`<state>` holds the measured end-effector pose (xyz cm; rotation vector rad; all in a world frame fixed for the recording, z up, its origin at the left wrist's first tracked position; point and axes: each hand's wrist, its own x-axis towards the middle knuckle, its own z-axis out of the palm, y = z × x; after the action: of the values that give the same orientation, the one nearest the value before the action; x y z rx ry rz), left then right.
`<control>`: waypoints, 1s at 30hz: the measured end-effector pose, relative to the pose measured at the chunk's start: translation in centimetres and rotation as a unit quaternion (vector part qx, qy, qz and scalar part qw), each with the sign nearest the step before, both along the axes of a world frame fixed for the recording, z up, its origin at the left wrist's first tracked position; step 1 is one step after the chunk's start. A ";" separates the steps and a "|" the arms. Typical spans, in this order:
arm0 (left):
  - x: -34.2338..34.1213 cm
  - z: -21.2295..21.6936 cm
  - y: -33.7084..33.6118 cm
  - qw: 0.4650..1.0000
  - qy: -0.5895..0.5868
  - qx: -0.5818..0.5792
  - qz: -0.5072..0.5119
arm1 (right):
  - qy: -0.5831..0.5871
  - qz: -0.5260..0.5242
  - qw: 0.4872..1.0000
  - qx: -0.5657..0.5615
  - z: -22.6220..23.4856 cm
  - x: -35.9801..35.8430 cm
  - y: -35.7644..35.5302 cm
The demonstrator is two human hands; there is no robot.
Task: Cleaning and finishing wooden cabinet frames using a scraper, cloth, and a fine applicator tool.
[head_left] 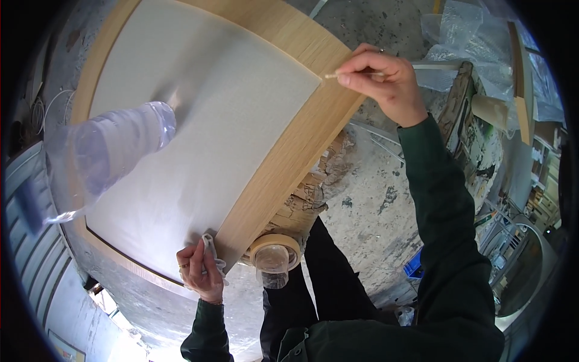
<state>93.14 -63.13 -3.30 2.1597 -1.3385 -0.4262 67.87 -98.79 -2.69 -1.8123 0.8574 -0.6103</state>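
Panel (pixel 199 120), head view: a large flat board with a pale, finely woven fabric-like face set inside a light oak-coloured wooden border, lying across a rough support above a speckled, paint-spattered concrete floor (pixel 374 199). The right hand (pixel 386 81) is closed in a pinch around a thin pale stick (pixel 356 73), whose tip meets the far corner where the fabric face joins the wooden border. The left hand (pixel 199 268) is closed on a crumpled light cloth (pixel 211 250) pressed against the near edge of the panel, at the seam between fabric and wood. Just beside that hand, a roll of tan masking tape (pixel 283 241) sits on the support with a small clear plastic cup (pixel 272 264) in its core. A clear plastic bottle (pixel 114 151), blurred and close to the lens, overlaps the left part of the fabric. Crinkled clear plastic sheeting (pixel 464 36) and wooden offcuts (pixel 500 108) lie beyond the right hand. Judged risks: the stick tip could snag or mark the woven face if pushed off the seam; the cloth could smear residue onto the porous fabric, which would likely stain more readily than the smooth wood; the cup, perched near the edge, could be knocked by the left forearm.
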 end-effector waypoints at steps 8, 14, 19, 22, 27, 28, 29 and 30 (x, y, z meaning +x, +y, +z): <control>-3.3 7.0 -11.0 0.993 0.114 -0.005 0.004 | -0.197 -0.258 0.928 0.183 -1.5 -0.8 -2.1; -8.8 5.2 -23.6 0.983 0.164 -0.081 0.027 | -0.233 -0.267 0.891 0.284 -2.5 0.1 -2.7; -12.2 1.6 -25.9 0.982 0.148 -0.051 0.102 | -0.279 -0.263 0.850 0.362 -2.2 0.7 -2.3; -13.5 1.3 -26.4 0.972 0.171 -0.013 0.159 | -0.285 -0.243 0.849 0.372 -2.4 0.6 -2.6; -14.0 0.8 -26.9 0.986 0.101 0.013 0.131 | -0.281 -0.236 0.837 0.405 -2.1 0.1 -2.4; -14.0 0.8 -27.0 0.987 0.090 0.018 0.129 | -0.274 -0.223 0.847 0.397 -2.1 0.1 -2.5; -14.1 0.8 -27.1 0.988 0.085 0.024 0.129 | -0.276 -0.224 0.843 0.403 -2.2 0.1 -2.5; -14.1 0.8 -27.1 0.987 0.087 0.019 0.135 | -0.265 -0.212 0.857 0.388 -2.2 0.2 -2.6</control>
<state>79.07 -90.28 -2.50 2.2365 -0.9344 -0.5208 68.05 -101.34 -4.92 -0.6671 0.9327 -0.8353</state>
